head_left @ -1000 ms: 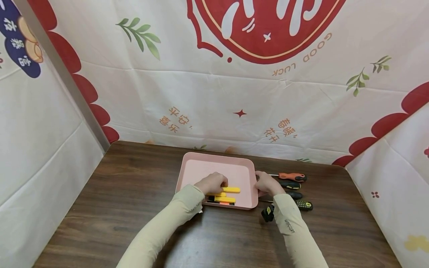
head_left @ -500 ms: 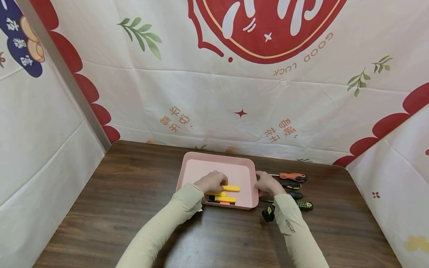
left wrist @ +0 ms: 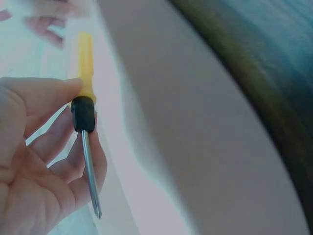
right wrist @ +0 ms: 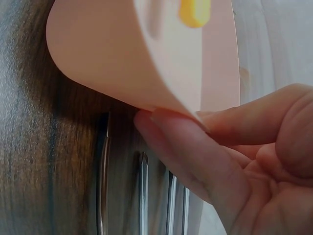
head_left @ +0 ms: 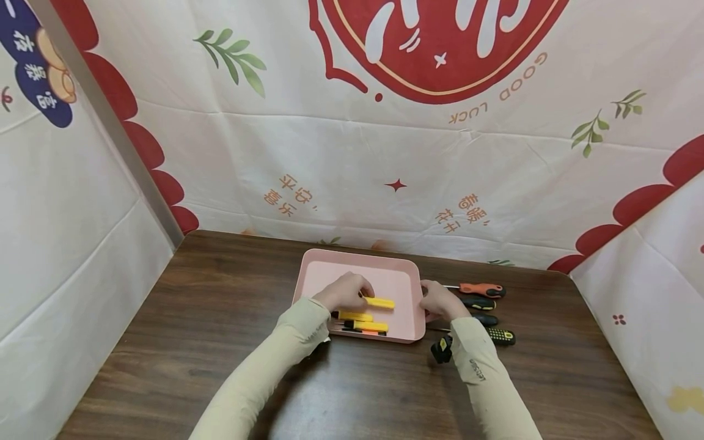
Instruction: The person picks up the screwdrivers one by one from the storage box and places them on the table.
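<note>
Over the last half second the person's left hand (head_left: 348,292) has come up a little toward the top of the frame, and the yellow screwdriver (head_left: 379,303) has risen with it; the right hand (head_left: 442,300) keeps its place. From where I stand, the left thumb and fingers are pinched together on the handle, close to its black collar, as the left wrist view shows, with the metal shaft bare below. That screwdriver is over the pink tray (head_left: 385,278), just below centre of the frame. The right thumb and fingers are clamped on the tray's right wall.

Two more yellow-handled screwdrivers (head_left: 371,327) lie along the tray's lower edge, near the held one; something orange and black beside them is too small to make out. At lower right, an orange-handled screwdriver (head_left: 483,290) and dark-handled tools (head_left: 478,303) lie on the wooden table (head_left: 220,281).

The pinch looks to me like the weak point: held at one narrow spot, the handle could swivel, letting the shaft catch the wall or the neighbouring handles. A tug from the right hand could skew the tray and set the loose ones rolling.
</note>
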Motion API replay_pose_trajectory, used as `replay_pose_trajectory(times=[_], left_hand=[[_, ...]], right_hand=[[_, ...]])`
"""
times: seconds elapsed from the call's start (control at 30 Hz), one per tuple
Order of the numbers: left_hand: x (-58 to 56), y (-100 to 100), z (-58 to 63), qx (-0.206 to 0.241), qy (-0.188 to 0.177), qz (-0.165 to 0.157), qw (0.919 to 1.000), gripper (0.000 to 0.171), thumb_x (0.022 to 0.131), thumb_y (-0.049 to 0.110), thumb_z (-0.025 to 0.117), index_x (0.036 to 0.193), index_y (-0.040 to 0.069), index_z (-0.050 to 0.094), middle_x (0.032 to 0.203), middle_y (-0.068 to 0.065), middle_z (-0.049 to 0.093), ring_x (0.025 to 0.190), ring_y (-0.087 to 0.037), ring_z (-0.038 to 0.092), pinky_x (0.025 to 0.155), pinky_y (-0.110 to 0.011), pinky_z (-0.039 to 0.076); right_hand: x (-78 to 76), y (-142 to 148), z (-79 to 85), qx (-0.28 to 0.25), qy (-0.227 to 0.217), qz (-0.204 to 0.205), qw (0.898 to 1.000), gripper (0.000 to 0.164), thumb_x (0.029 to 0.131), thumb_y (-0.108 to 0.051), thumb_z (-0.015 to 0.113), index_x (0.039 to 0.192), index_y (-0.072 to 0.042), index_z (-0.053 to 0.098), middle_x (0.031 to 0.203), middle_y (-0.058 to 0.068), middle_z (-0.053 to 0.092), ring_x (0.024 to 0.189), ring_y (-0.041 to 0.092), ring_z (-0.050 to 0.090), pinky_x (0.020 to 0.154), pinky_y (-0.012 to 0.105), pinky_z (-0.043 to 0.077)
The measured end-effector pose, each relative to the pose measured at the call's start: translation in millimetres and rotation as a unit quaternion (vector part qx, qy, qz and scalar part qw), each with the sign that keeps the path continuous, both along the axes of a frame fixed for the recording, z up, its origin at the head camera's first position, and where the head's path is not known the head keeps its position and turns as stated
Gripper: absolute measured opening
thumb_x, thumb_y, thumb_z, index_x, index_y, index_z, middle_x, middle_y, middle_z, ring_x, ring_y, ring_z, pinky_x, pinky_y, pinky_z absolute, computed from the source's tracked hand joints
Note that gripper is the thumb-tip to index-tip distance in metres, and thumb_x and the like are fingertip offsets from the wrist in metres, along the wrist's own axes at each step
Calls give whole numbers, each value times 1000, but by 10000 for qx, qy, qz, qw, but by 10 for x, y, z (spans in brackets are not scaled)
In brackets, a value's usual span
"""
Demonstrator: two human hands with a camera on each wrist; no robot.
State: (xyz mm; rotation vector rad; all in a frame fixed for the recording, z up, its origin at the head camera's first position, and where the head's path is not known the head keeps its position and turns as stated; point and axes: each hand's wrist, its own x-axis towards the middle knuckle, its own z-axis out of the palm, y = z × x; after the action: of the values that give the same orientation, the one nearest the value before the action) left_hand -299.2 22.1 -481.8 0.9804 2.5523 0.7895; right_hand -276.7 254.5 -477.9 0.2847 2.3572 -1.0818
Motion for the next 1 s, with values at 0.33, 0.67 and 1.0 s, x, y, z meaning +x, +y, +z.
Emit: replay_pose_trajectory(times=[0.33,0.67,1.0], left_hand=[[-61,-266,158,386,87,-67,9992,18,78,0,63,94,4,70,93,-5,68,84,-14,63,73,-21,48],[-52,-529,238,675,376,-28,9970,17,78,3,63,93,4,70,91,-6,69,81,-16,64,72,-22,49],[-127,-908,286,757,730,347,9938,16,77,4,64,91,4,71,86,-5,69,75,-12,61,68,-23,48]], right_hand=[[8,-11,-4,-16,120,80,9999,66,78,10,47,139,5,23,97,22,53,64,21,58,53,35,52],[14,-12,-4,106,179,135,9997,66,77,9,47,139,4,24,86,18,55,63,22,58,52,34,51],[27,-10,8,79,161,147,9997,67,77,10,46,139,5,22,93,19,54,62,21,57,51,33,51]])
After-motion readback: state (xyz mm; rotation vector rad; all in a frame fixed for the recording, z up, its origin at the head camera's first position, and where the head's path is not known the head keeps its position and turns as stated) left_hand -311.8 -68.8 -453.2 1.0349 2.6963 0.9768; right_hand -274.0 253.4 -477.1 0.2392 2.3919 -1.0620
